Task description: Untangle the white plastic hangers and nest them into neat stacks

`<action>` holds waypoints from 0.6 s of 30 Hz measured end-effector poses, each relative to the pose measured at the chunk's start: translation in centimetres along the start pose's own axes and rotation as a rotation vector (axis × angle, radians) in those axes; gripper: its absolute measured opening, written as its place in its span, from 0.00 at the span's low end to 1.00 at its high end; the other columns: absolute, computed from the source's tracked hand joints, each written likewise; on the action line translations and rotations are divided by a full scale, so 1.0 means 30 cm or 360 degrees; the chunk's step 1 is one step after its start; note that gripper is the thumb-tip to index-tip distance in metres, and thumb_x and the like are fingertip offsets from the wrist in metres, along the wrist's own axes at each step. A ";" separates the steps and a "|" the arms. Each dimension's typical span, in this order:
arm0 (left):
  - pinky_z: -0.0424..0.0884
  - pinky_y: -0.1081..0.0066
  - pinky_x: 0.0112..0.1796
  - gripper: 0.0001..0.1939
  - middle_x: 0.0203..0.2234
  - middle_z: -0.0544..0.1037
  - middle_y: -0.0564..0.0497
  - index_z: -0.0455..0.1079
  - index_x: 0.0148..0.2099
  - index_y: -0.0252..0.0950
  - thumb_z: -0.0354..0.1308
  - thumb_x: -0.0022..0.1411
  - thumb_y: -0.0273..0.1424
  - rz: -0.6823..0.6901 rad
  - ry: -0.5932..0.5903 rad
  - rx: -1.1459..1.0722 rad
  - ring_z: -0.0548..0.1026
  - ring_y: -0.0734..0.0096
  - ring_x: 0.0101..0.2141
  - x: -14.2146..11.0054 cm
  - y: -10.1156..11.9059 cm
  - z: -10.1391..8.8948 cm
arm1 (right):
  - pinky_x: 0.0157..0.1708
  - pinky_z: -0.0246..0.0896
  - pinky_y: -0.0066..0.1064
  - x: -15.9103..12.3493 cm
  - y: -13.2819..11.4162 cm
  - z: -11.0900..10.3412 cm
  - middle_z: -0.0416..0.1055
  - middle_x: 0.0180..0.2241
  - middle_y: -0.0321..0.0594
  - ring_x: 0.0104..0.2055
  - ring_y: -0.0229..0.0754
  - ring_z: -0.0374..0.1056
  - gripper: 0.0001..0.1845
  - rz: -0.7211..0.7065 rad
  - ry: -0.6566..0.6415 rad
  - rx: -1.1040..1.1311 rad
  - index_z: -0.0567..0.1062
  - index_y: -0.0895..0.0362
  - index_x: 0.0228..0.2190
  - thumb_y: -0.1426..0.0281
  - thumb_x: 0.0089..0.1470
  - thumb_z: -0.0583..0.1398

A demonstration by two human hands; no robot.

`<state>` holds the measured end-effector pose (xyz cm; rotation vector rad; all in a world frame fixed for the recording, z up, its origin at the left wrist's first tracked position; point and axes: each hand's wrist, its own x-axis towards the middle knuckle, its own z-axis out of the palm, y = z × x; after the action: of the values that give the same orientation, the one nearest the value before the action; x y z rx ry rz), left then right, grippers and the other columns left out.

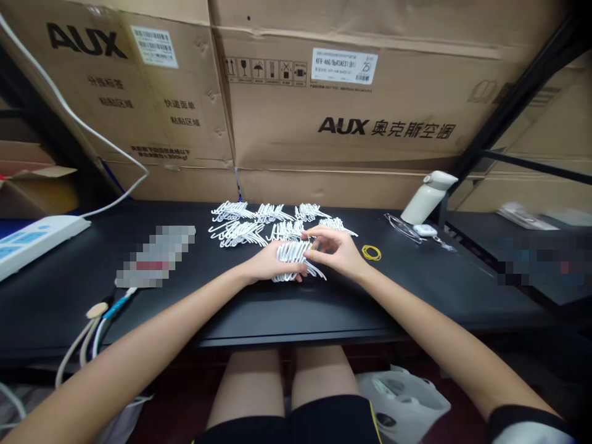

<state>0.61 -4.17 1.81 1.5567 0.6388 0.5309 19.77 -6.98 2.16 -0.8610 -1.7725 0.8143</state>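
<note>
My left hand (pixel 268 261) is wrapped round a bundle of white S-shaped hooks (pixel 291 254) just above the black table, thumb across the front. My right hand (pixel 337 250) is closed in a pinch at the bundle's right side. A thin yellowish rubber band (pixel 309 237) shows at its fingertips, mostly hidden by the fingers. Behind the hands, several more bundles of white hooks (pixel 240 233) lie in two rough rows. A few loose yellow rubber bands (pixel 371 252) rest on the table right of my right hand.
A pixelated flat device (pixel 157 256) with cables lies to the left, near a white power strip (pixel 44 240). At the back right stand a white bottle (pixel 428 197) and a small white case (pixel 424 230) beside a coiled cable. Large cardboard boxes (pixel 346 148) wall off the back.
</note>
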 end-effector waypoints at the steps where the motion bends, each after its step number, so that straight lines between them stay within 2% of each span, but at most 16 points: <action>1: 0.75 0.72 0.29 0.10 0.24 0.80 0.50 0.73 0.32 0.31 0.67 0.49 0.30 0.0009 -0.0001 0.0001 0.77 0.71 0.24 0.000 0.000 0.001 | 0.23 0.61 0.28 -0.001 -0.002 -0.001 0.72 0.42 0.43 0.28 0.36 0.68 0.17 -0.0015 -0.0014 -0.0006 0.77 0.55 0.38 0.64 0.44 0.67; 5: 0.75 0.72 0.29 0.11 0.24 0.80 0.50 0.73 0.33 0.31 0.67 0.49 0.32 0.0051 0.0120 -0.0052 0.78 0.70 0.24 0.003 -0.004 -0.001 | 0.22 0.61 0.28 -0.002 -0.002 -0.008 0.71 0.42 0.43 0.27 0.35 0.68 0.17 -0.0067 0.0006 -0.0064 0.76 0.54 0.39 0.63 0.45 0.67; 10: 0.76 0.70 0.31 0.16 0.24 0.80 0.49 0.72 0.39 0.31 0.68 0.48 0.33 0.0025 0.0326 -0.0245 0.78 0.68 0.25 0.005 -0.010 -0.005 | 0.21 0.63 0.29 -0.002 -0.009 -0.020 0.70 0.43 0.45 0.28 0.37 0.67 0.25 -0.0209 -0.0067 -0.0320 0.74 0.54 0.45 0.61 0.44 0.67; 13: 0.76 0.69 0.33 0.17 0.24 0.80 0.49 0.71 0.39 0.31 0.68 0.48 0.33 0.0014 0.0359 -0.0341 0.79 0.67 0.26 0.005 -0.013 -0.004 | 0.22 0.64 0.30 -0.003 -0.016 -0.017 0.69 0.44 0.46 0.29 0.37 0.67 0.28 -0.0281 -0.0053 -0.0468 0.73 0.54 0.47 0.60 0.43 0.68; 18: 0.76 0.66 0.37 0.18 0.26 0.81 0.48 0.71 0.40 0.31 0.68 0.48 0.33 0.0037 0.0388 -0.0389 0.80 0.65 0.29 0.007 -0.017 -0.004 | 0.22 0.65 0.30 -0.003 -0.025 -0.018 0.70 0.42 0.46 0.29 0.38 0.67 0.25 -0.0299 0.0021 -0.0523 0.74 0.55 0.43 0.59 0.43 0.68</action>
<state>0.63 -3.92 1.29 1.2811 0.7126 0.7946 20.16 -7.37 2.90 -0.8896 -1.9729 0.3999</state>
